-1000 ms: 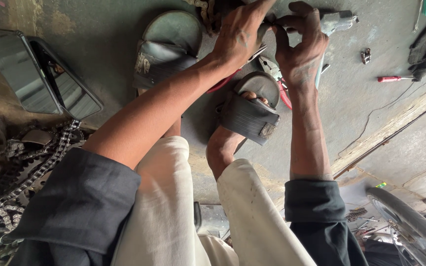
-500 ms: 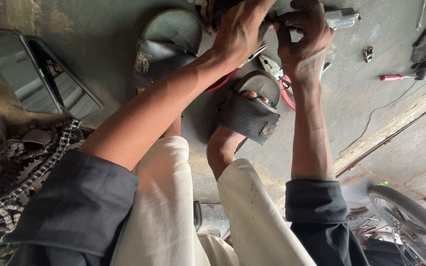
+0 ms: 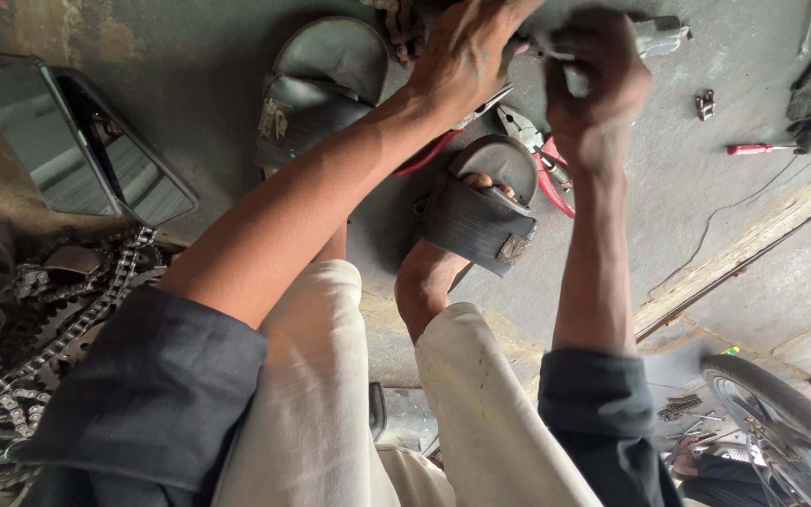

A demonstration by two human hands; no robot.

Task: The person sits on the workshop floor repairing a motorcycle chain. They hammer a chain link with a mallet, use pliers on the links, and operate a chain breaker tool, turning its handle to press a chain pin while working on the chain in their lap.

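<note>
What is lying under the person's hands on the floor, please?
Beneath the left hand and right hand, red-handled pliers lie on the concrete floor beside a sandalled foot. The hands cover most of the metal part being gripped.

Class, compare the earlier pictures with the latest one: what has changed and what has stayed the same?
Both hands, left hand and right hand, shifted slightly toward the top edge, keeping their grip on the grey metal part. The black rubber sandals, red-handled pliers and red-handled screwdriver stayed put.

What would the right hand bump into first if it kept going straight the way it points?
The right hand points toward the picture's top edge and is already at a grey metal part. That would likely come first, though blur and depth make it uncertain.
</note>
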